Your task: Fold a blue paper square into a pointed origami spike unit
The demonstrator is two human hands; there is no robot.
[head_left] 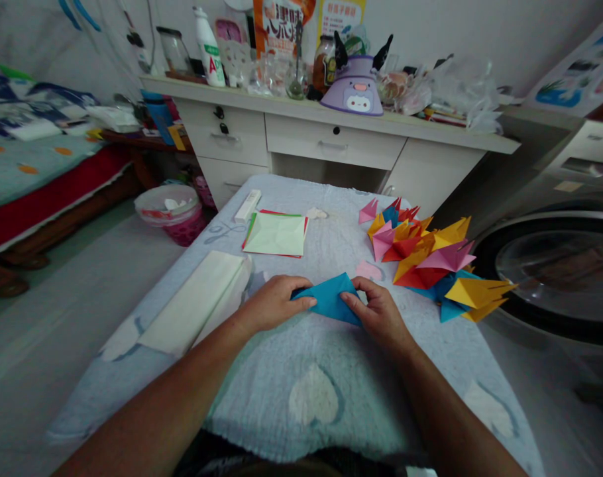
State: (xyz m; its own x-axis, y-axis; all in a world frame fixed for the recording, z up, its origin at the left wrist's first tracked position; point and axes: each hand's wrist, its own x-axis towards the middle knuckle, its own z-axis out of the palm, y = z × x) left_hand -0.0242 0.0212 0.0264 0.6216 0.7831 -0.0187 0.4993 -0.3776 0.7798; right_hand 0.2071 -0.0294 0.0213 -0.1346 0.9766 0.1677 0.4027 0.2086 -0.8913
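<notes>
A blue sheet of origami paper [330, 298], folded into a roughly triangular shape, is held just above the cloth between my two hands. My left hand [280, 301] pinches its left corner, thumb on top. At the right edge my right hand [376, 303] grips it, thumb on the near face and fingers behind. Right of that hand lies a pile of folded paper figures [421, 255] in yellow, red, pink, orange and blue. Beyond my left hand is a stack of square paper sheets [275, 233], pale green on top with red and green edges showing.
A patterned light-blue cloth [314, 397] covers the table. On its left lie a folded whitish sheet [197, 301] and a small white box [248, 206]. Behind stands a white desk [301, 136] crowded with items. A pink bin [185, 228] is at left, a washing machine [554, 265] at right.
</notes>
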